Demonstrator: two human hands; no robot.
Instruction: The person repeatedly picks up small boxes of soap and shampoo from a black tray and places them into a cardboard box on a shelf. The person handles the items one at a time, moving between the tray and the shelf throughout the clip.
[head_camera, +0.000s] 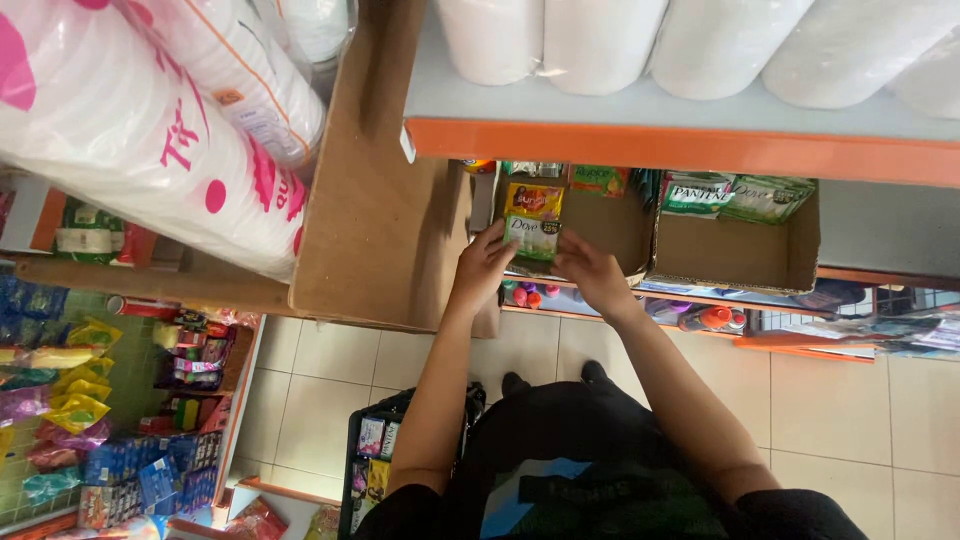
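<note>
White-and-green sachets (532, 238) hang at the front of a cardboard box (610, 225) on the shelf, under a yellow sachet strip (533, 201). The left hand (483, 268) pinches their left edge, while the right hand (592, 272) grips their right side with curled fingers.

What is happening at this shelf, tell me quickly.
A person stands at a shop shelf, looking down at both hands. The left hand and the right hand hold a strip of small sachets, yellow above and white-green below, at the edge of a cardboard box on the shelf. A second cardboard box beside it holds green sachets at its back. Large white rolls sit on the orange-edged shelf above. A dark basket of goods stands on the tiled floor by the person's feet.
</note>
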